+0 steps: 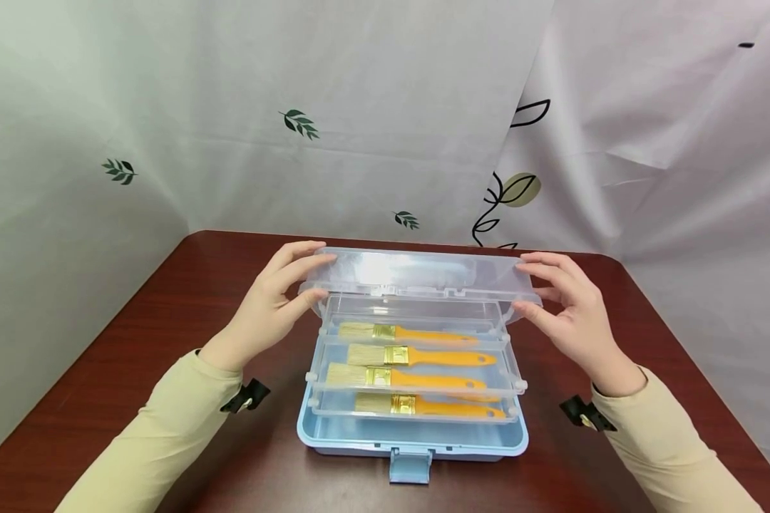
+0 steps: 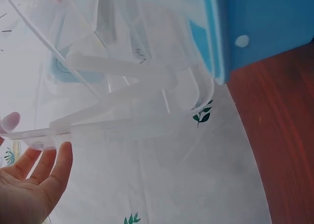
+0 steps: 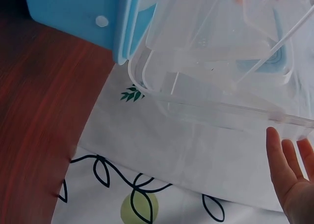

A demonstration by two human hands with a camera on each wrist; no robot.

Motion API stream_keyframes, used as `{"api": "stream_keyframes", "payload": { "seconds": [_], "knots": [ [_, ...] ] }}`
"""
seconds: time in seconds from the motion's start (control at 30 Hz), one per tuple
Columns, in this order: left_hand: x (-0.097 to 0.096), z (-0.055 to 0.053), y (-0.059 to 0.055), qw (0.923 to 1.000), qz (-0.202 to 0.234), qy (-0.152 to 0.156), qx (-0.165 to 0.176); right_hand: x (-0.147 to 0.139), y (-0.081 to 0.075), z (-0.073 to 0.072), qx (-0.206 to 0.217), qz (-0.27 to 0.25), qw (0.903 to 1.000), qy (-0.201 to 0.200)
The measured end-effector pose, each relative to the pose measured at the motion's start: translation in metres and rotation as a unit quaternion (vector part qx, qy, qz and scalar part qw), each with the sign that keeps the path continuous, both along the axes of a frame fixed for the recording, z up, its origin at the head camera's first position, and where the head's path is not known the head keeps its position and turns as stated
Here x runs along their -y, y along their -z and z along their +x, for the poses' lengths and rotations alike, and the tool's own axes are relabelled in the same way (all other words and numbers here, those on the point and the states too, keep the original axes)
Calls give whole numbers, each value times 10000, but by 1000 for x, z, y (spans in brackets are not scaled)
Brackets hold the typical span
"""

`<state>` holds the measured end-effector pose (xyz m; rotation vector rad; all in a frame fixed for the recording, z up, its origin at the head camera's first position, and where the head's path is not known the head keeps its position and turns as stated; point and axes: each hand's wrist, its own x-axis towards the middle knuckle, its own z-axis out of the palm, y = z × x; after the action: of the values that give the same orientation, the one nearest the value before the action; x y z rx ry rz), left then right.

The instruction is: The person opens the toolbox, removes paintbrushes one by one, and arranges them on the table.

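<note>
A blue box (image 1: pixel 359 438) with a clear lid (image 1: pixel 417 271) stands on the table, its lid raised and tilted back. My left hand (image 1: pixel 263 306) holds the lid's left end, thumb at the front rim and fingers over the top. At the opposite end, my right hand (image 1: pixel 574 313) grips it the same way. Clear trays (image 1: pixel 510 363) are spread in steps between lid and base. Several paintbrushes (image 1: pixel 445 356) with orange handles and pale bristles lie in them. In the left wrist view, a thumb and fingers pinch the lid's edge (image 2: pixel 98 129).
The dark red wooden table (image 1: pixel 244 456) extends around the box. A blue latch (image 1: pixel 411 467) hangs down at the box's front. White cloth (image 1: pixel 359 178) with leaf prints rises behind and beside the table.
</note>
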<state>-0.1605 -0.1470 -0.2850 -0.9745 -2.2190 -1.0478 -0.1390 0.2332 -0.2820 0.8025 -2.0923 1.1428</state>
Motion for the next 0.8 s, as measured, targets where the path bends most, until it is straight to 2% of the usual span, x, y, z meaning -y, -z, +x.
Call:
{"api": "stream_keyframes", "payload": {
  "seconds": [0.13, 0.33, 0.57, 0.67, 0.8],
  "knots": [
    [-3, -7, -4, 9998, -66, -150, 115, 1, -1, -5, 192, -138, 9997, -24],
    [-5, -15, -9, 9974, -239, -381, 568, 1, -3, -13, 441, -57, 9988, 200],
    [-6, -28, -12, 9913, -113, -327, 1269, -1, 3, -24, 818, -557, 9950, 102],
    [-6, -33, -15, 9889, -127, -352, 1441, -3, 9, -27, 1017, -805, 9916, -7],
    [-5, -37, -16, 9864, -145, -403, 1590, -4, 16, -31, 1174, -842, 9894, -112]
  ]
}}
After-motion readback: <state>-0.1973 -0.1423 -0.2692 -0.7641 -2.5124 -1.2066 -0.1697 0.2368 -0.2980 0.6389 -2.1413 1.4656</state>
